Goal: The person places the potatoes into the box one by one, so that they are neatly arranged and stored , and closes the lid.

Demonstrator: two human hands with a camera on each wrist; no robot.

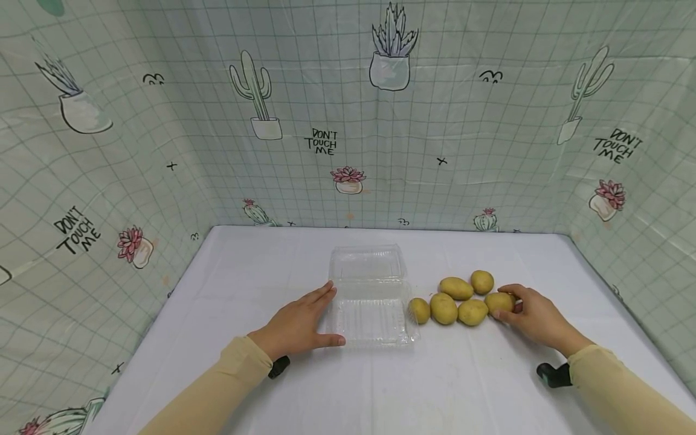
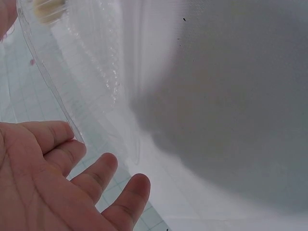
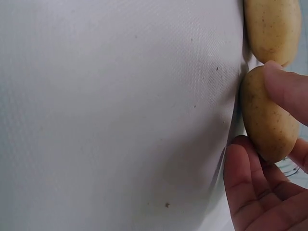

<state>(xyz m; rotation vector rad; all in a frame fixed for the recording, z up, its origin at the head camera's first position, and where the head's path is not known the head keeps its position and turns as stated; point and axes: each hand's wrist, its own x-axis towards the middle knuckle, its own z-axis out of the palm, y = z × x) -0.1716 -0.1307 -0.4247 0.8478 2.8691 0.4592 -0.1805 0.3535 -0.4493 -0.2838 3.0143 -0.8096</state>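
A clear plastic clamshell container (image 1: 372, 320) lies with its lid (image 1: 367, 263) folded back on the white table. At its left side is my left hand (image 1: 299, 323), fingers extended and thumb spread, fingertips right at the rim; the left wrist view shows the clear plastic edge (image 2: 53, 91) by those fingers. My right hand (image 1: 535, 317) holds a potato (image 1: 498, 304) at the right end of a group, thumb on one side and fingers on the other. In the right wrist view this potato (image 3: 269, 115) sits close to another potato (image 3: 273, 31).
Several other potatoes (image 1: 443, 309) are grouped between the container and my right hand. The leftmost potato (image 1: 419, 310) overlaps the container's right rim in the head view. Grid-patterned cloth walls (image 1: 413, 139) stand around the back and sides of the white table (image 1: 261, 266).
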